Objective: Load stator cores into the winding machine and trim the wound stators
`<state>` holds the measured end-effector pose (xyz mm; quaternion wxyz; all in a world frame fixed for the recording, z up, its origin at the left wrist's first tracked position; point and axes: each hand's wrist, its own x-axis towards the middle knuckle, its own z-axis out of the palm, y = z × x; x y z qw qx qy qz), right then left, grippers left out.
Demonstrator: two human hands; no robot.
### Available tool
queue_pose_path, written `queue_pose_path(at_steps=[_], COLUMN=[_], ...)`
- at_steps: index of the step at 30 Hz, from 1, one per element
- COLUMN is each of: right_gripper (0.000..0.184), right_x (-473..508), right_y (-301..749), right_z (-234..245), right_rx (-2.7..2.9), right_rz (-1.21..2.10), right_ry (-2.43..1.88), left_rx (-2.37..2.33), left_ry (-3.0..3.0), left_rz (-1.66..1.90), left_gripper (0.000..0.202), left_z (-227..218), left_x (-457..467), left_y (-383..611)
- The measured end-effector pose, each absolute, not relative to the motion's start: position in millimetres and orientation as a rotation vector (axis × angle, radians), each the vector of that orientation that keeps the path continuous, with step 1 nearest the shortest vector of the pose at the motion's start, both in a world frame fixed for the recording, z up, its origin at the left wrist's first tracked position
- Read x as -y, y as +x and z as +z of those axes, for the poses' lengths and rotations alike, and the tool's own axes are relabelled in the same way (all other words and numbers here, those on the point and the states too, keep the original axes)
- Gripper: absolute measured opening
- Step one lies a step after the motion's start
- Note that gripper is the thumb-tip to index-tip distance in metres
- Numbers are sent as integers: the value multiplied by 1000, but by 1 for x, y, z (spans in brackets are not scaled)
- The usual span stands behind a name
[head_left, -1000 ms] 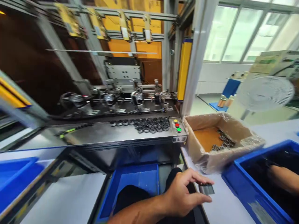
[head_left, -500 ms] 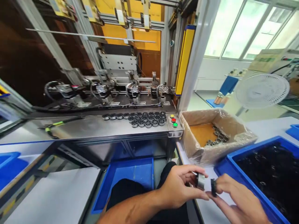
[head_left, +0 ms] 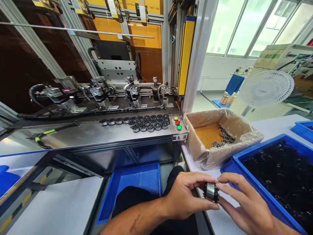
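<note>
My left hand point(head_left: 187, 195) pinches a small round metal core point(head_left: 210, 192) between thumb and fingers, low in the view near the white table's edge. My right hand point(head_left: 242, 205) meets it from the right, fingertips closed on the black end piece pressed against that same core. Both hands hover just in front of the blue bin point(head_left: 274, 176) full of small black parts.
A plastic-lined cardboard box point(head_left: 217, 137) with several metal cores stands behind the hands. More cores point(head_left: 144, 122) sit in rows on the steel machine shelf beside the coloured buttons point(head_left: 177, 123). Green-handled pliers point(head_left: 46, 133) lie at left. A blue tray point(head_left: 137, 182) sits below. A fan point(head_left: 266, 88) stands at right.
My right hand came out of the blue bin with a black piece and brought it against the core in my left hand. The view shifted slightly right and down.
</note>
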<state>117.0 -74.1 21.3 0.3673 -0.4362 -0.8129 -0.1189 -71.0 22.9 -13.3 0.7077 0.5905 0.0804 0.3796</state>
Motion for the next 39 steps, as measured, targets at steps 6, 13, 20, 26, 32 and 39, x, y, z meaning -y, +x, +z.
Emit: queue_pose_path(at_steps=[6,13,20,26,32,39], right_gripper=[35,34,36,34,26,23], right_x=[79,80,80,79,79,79], right_y=[120,121,121,120,119,116], right_z=[20,12,17,18,22,26], right_rx=[2159,2166,2187,2207,2243,2242], right_rz=[-376,-393,-390,-380,-491,-524], right_ry=[-1128,-1115,-1081,-1078,-1077,-1099], left_rx=[-157,-149,-181,-172,-164,-185], left_ry=[1153,1122,1138,1117,987,891], left_rz=[743,716,691,702,635,528], left_gripper=[56,60,61,62,72,79], left_z=[-15,-18,-21,-21,-15,-20], left_x=[-20,-19,-19,-18,-20,-18], left_y=[-71,-72,-71,-71,-72,-74])
